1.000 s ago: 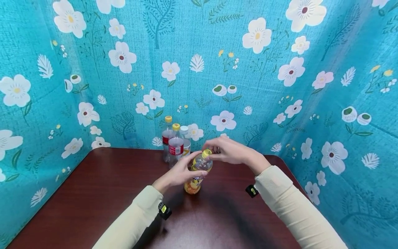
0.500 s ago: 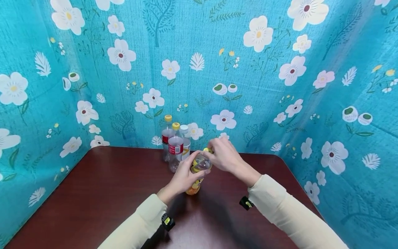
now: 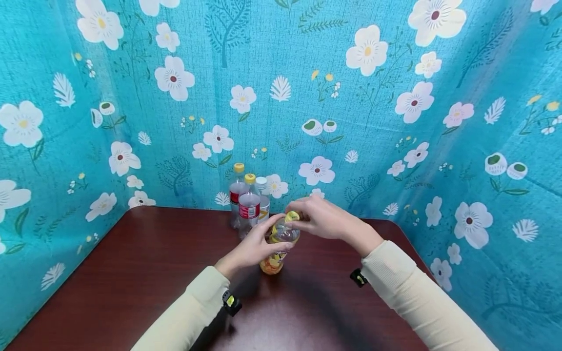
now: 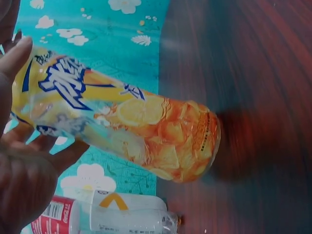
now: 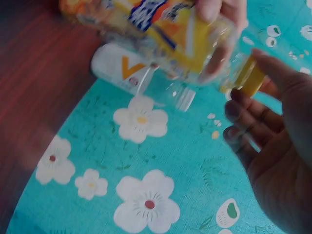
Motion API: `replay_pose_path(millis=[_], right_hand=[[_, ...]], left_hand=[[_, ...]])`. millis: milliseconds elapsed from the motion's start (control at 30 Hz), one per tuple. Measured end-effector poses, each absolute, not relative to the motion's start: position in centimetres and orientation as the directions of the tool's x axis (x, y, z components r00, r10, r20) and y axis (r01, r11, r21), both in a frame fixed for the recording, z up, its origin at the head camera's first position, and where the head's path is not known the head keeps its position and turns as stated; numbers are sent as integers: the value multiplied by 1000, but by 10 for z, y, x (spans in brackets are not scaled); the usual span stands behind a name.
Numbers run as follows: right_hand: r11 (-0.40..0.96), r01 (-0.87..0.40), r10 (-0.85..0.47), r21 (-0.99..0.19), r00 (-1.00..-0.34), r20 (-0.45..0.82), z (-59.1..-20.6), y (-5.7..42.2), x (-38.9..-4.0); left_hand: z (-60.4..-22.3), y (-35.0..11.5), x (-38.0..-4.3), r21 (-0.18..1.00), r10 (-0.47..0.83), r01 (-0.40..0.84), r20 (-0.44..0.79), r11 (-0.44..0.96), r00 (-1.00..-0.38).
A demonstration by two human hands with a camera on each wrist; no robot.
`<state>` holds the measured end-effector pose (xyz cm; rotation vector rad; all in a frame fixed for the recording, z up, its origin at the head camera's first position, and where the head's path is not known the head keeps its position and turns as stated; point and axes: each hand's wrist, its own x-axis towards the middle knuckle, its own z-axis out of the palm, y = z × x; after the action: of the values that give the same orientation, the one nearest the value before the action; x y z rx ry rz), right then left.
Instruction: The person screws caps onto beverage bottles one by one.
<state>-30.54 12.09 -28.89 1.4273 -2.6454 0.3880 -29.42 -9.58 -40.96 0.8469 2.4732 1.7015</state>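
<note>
A clear plastic drink bottle (image 3: 271,267) with a yellow label and an orange fruit print round its base leans slightly over the table. My left hand (image 3: 251,247) grips its upper body, thumb on the near side and fingers round the far side. At the bottle's mouth sits a yellow cap (image 3: 291,216), pinched between the thumb and fingers of my right hand (image 3: 328,218). In the right wrist view the cap (image 5: 251,79) shows between thumb and index finger, with the other fingers bent below it. The left wrist view shows the bottle's base (image 4: 195,141) close against the tabletop.
Behind the held bottle stand two red-labelled bottles with yellow caps, the nearer bottle (image 3: 249,210) overlapping the farther bottle (image 3: 233,197). Beside them is a white-capped bottle (image 3: 264,204). A flowered blue curtain (image 3: 272,131) surrounds the dark red table (image 3: 114,273).
My right hand turned over the cap with its wrist swinging inward, then swung back outward, fingers still at the cap. The left hand keeps its grip, and the bottle shifts only slightly.
</note>
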Motion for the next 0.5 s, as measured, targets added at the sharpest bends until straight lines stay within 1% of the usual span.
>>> replay_pose_path(millis=[167, 367, 500], right_hand=[[504, -853, -819, -138, -522, 239, -293, 123, -308], [460, -871, -832, -173, -491, 259, -298, 125, -312], [427, -892, -832, -150, -453, 319, -305, 125, -313]], left_hand=[[-407, -99, -295, 883, 457, 391, 244, 260, -856], [-410, -99, -297, 879, 457, 389, 237, 275, -857], [-410, -99, -296, 879, 451, 392, 243, 272, -859]])
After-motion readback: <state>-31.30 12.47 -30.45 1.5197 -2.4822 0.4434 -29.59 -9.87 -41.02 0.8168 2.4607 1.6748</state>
